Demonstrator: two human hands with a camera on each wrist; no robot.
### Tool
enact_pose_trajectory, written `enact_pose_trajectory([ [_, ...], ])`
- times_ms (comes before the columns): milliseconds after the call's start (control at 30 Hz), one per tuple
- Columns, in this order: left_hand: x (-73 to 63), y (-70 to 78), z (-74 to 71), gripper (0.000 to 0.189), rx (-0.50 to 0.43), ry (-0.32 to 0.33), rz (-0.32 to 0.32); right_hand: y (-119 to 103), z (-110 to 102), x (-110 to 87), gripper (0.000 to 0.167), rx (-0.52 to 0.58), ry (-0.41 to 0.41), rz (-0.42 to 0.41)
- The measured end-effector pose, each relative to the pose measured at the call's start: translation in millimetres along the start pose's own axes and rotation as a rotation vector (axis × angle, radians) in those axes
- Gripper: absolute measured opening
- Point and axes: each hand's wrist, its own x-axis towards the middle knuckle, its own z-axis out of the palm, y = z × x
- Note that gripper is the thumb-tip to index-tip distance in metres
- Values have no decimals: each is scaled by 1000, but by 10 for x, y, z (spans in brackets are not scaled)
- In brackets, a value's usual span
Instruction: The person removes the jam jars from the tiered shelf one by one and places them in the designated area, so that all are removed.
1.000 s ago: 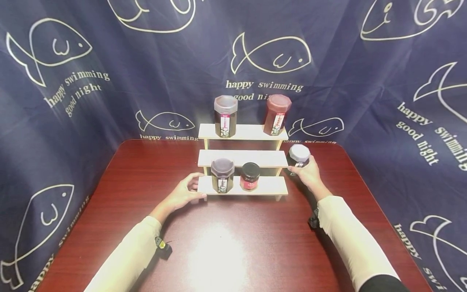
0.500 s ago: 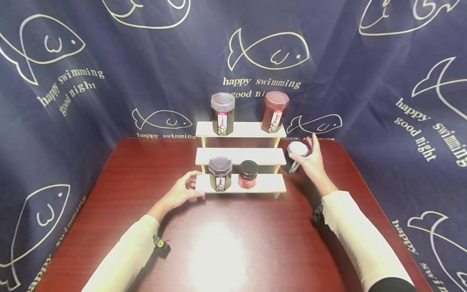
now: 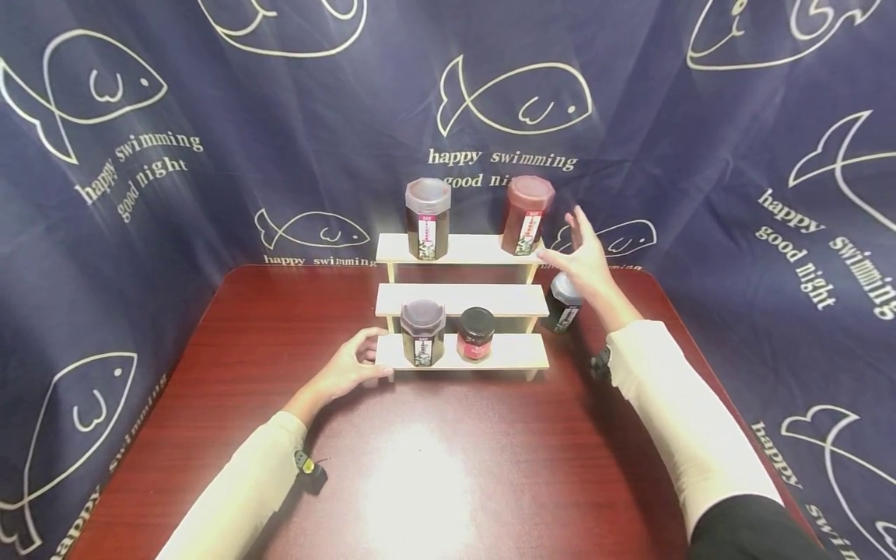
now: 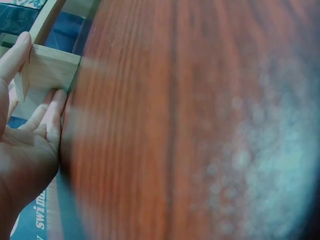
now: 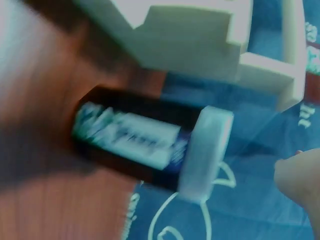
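A three-step wooden display stand (image 3: 462, 299) stands on the table. My left hand (image 3: 348, 364) grips the left end of its bottom step, thumb at the front and fingers behind, as the left wrist view also shows. My right hand (image 3: 586, 257) is raised with fingers spread, beside the red-lidded jar (image 3: 526, 218) on the top step. Its thumb tip overlaps that step's right end in the head view. Below this hand, a dark jar with a pale lid (image 5: 150, 137) stands on the table right of the stand, partly hidden by the hand in the head view.
On the top step's left stands a clear-lidded dark jar (image 3: 428, 222). The bottom step bears a purple-lidded jar (image 3: 423, 334) and a small black-lidded jar (image 3: 476, 334). Behind the reddish table (image 3: 294, 303) hangs a blue fish-print curtain (image 3: 315, 155).
My right hand has let go of the pale-lidded jar, leaving it on the table, and has moved up toward the red-lidded jar. The left hand keeps its hold on the stand.
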Motion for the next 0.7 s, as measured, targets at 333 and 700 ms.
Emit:
enact_pose_trajectory([
  [333,0,31,24,77,-9,7,-28,-99,329,299,100,-3,98,-37],
  [700,-113,383,81,72,14,-3,-10,-156,623,290,96,-159,269,24],
])
